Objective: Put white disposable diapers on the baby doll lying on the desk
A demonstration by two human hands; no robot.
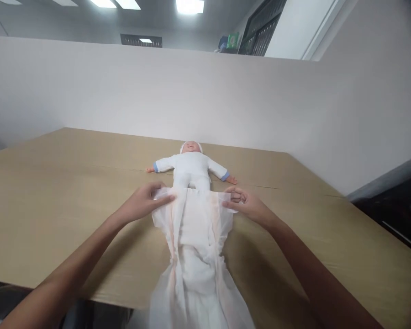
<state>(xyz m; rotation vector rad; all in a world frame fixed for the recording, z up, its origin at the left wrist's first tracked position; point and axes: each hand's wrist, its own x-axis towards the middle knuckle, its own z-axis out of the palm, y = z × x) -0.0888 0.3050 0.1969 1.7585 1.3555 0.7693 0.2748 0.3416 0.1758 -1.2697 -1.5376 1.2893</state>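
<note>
An unfolded white diaper (196, 228) stretches toward me, its near end running out of the bottom of the view. My left hand (145, 200) pinches its far left corner between thumb and fingers. At the far right corner, my right hand (245, 203) grips the thin side edge the same way. Just beyond the diaper's far edge a baby doll (191, 167) lies on its back, arms spread, in a white suit with blue cuffs and a white cap. The diaper's far edge hides the doll's lower legs.
The doll lies on a brown table (89, 183) with a seam across it. Behind the table stands a white partition (130, 91). A dark object (393, 210) is beyond the right edge. Past the partition, a green package (232, 40) shows.
</note>
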